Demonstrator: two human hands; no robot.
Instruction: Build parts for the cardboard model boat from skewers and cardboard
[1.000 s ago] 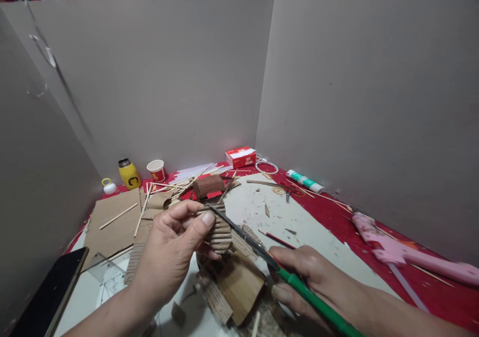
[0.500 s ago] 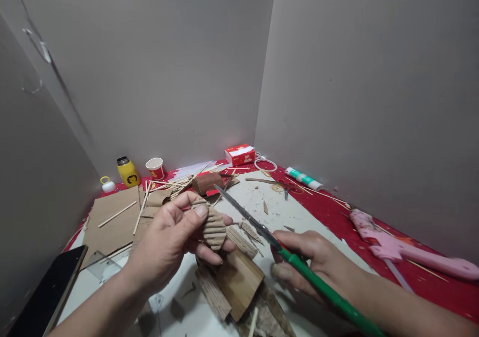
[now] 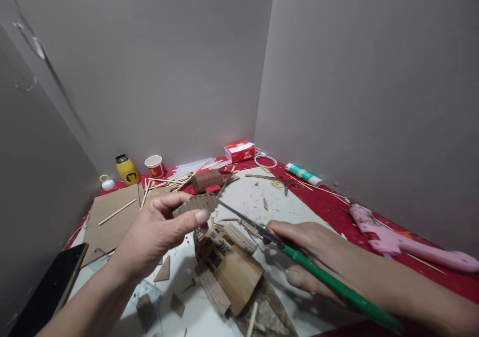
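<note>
Pinched between the thumb and fingers of my left hand (image 3: 153,237) is a small piece of corrugated cardboard (image 3: 195,204), tilted so that it shows nearly edge-on. My right hand (image 3: 318,252) grips a pair of scissors (image 3: 314,272) with long green handles. The scissors' blades look closed, and their tip is at the right end of the cardboard piece; whether they touch, I cannot tell. Below both hands lies a cardboard model (image 3: 237,274) with printed dark characters, ridged side strips and a pointed near end.
Cardboard scraps (image 3: 177,304) lie around the model. A phone (image 3: 48,287) and a cardboard sheet (image 3: 112,217) are at left. Behind stand a yellow bottle (image 3: 127,169), a paper cup (image 3: 154,166), a brown roll (image 3: 207,180) and a red box (image 3: 239,151). A pink glue gun (image 3: 404,247) rests at right.
My left hand has turned the cardboard piece from showing its ridged face to nearly edge-on and moved it slightly left and up. The scissors' handles have swung a little to the right.
</note>
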